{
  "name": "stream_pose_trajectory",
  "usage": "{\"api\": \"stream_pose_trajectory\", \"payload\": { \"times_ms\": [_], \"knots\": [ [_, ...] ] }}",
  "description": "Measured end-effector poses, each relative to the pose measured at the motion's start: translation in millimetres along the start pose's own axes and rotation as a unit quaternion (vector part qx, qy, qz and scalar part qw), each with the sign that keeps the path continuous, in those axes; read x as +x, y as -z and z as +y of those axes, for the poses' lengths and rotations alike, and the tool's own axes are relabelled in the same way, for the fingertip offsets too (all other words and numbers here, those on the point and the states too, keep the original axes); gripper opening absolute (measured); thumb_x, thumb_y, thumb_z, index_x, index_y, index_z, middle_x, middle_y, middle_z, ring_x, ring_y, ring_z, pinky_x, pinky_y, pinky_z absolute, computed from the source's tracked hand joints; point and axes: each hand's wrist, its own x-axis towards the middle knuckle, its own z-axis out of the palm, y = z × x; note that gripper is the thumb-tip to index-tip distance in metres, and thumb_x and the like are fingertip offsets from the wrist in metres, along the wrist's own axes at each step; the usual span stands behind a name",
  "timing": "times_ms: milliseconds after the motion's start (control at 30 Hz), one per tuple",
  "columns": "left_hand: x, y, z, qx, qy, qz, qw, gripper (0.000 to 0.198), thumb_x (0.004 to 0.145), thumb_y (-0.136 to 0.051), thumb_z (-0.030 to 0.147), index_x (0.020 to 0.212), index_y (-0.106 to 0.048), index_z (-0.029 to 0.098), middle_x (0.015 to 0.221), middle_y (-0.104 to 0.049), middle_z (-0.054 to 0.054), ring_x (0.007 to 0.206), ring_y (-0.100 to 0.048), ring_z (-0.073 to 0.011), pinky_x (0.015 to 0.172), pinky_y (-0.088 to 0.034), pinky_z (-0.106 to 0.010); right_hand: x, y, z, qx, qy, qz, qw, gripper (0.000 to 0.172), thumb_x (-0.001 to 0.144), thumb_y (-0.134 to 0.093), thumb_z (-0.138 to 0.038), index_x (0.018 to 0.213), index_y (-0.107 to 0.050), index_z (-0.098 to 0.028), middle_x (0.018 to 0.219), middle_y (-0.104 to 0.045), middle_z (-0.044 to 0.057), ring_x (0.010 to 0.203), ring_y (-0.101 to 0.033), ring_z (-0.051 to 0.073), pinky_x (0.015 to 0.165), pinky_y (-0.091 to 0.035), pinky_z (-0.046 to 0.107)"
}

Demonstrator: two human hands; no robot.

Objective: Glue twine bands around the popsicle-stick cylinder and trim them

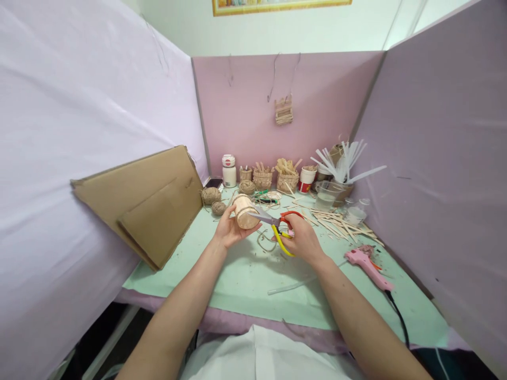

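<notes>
My left hand point(227, 228) is closed around a small barrel-shaped wooden piece point(246, 212), tilted with its round end toward me. A band of twine circles the barrel near its far end. In my right hand point(303, 237) is a pair of scissors point(273, 220) with one red and one yellow handle. The blades are parted, and their tips reach the barrel's side; whether they touch it I cannot tell. Below the hands a loose piece of twine point(266, 244) lies curled on the green table cover point(245, 279).
A pink glue gun point(369, 268) with a black cord lies at right, near scattered wooden sticks point(336, 224). Twine balls point(211, 196), stick-filled baskets point(263, 178) and a white bottle point(228, 171) stand at the back. Cardboard sheets point(158, 200) lean at left. A clear glue stick point(289, 287) lies in front.
</notes>
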Motion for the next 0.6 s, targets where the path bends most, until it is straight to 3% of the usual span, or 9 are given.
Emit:
{"api": "stream_pose_trajectory", "payload": {
  "times_ms": [367,600],
  "knots": [
    [1,-4.3,-14,-0.025,-0.011,0.011,1.0,0.058,0.086,-0.048,0.059,0.126,-0.05,0.017,0.108,-0.069,-0.008,0.104,-0.063,-0.0196,0.091,-0.052,-0.035,-3,-4,0,-0.024,-0.011,0.04,0.999,0.033,0.077,-0.066,-0.039,0.102,-0.056,-0.019,0.102,-0.066,0.012,0.091,-0.061,0.028,0.077,-0.048,0.039],
    [1,-10.4,-25,-0.055,-0.053,0.021,0.997,0.058,0.086,-0.05,0.057,0.132,-0.045,0.022,0.11,-0.069,-0.007,0.107,-0.063,-0.0199,0.094,-0.051,-0.036,-3,-6,1,-0.027,-0.018,0.038,0.999,0.034,0.078,-0.065,-0.04,0.102,-0.056,-0.018,0.101,-0.067,0.013,0.091,-0.061,0.028,0.075,-0.048,0.038]
  ]
}}
